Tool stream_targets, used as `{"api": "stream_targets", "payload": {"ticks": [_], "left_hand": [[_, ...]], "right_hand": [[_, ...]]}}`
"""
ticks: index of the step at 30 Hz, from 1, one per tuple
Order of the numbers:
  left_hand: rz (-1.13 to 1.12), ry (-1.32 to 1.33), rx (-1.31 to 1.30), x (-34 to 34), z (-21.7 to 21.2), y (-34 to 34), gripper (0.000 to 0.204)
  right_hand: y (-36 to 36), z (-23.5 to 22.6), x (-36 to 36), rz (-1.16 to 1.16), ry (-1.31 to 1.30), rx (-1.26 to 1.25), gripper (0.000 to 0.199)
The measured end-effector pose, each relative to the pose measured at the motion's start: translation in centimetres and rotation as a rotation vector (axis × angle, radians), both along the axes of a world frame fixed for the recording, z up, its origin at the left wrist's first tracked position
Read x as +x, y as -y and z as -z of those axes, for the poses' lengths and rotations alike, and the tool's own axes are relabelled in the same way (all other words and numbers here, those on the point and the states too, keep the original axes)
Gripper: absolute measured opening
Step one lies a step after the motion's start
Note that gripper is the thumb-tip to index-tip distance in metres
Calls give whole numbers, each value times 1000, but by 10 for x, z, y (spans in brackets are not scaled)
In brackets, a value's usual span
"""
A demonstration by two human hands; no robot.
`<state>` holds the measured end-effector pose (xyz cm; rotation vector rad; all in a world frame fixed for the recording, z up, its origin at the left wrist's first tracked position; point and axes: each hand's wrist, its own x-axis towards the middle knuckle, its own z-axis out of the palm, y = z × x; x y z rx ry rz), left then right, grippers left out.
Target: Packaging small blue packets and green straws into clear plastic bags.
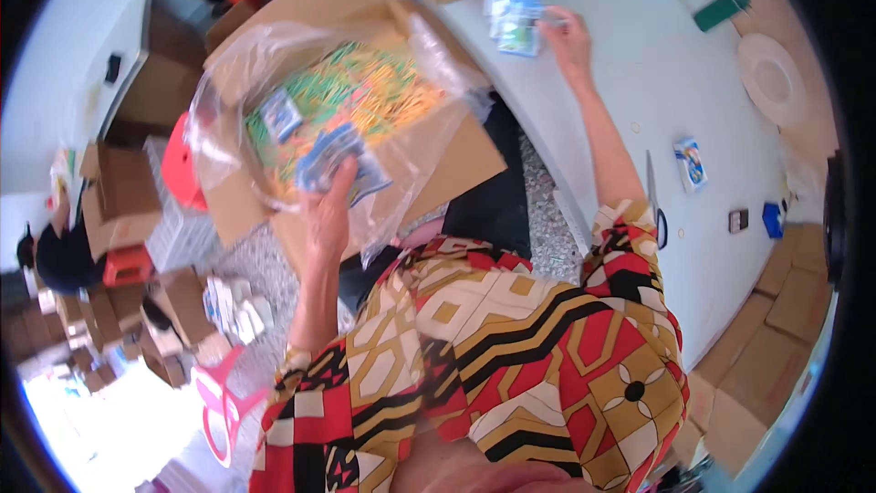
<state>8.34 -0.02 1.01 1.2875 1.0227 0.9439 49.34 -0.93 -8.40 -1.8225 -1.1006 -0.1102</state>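
My left hand (330, 205) is closed around several blue-and-white printed packets (342, 160), held over the near edge of an open cardboard box (465, 151). Clear plastic lines the box, which is full of loose thin strips (365, 82) in green, yellow, orange and pink. Another blue-and-white packet (281, 115) lies on top of them. On the white table to the right, my right hand (569, 36) is beside an overlapping row of blue packets (514, 14). Its thumb and fingers look apart at the row's right edge, and the fingertips are slightly blurred.
Scissors (659, 210) and a single packet (691, 164) lie on the table (620, 119), with a green object (722, 9) and a round white lid-like thing (771, 76) farther off. Cartons (762, 365) line the right side. A pink stool (219, 397) stands lower left; a person (64, 251) is at far left.
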Motion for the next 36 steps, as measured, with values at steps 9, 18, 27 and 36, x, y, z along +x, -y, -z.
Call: {"api": "stream_targets", "payload": {"ticks": [9, 18, 27, 36], "left_hand": [[81, 244, -141, -3, 9, -11, 22], [6, 314, -84, -10, 10, -6, 20], [63, 253, -184, -35, 1, -8, 30], [54, 315, -133, -46, 13, -7, 33]], "right_hand": [[17, -89, -140, -475, -297, -42, 25], [-1, -122, -246, -927, -312, -341, 13], [-19, -132, -264, -1024, -82, -184, 13], [-19, -135, -271, -1094, -141, -289, 19]]}}
